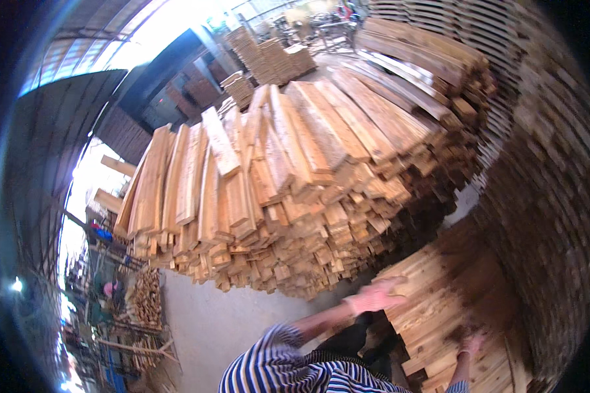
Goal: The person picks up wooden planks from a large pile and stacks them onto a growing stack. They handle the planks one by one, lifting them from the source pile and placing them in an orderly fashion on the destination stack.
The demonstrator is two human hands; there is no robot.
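A striped-shirted worker point(275, 363) bends over light-brown boards point(429, 304) near a great timber heap point(288, 190), pink-gloved left hand point(375, 296) at their edge, right hand point(475, 342) over their face (whether either one grips, I cannot tell from here).

No legible lettering, apparently
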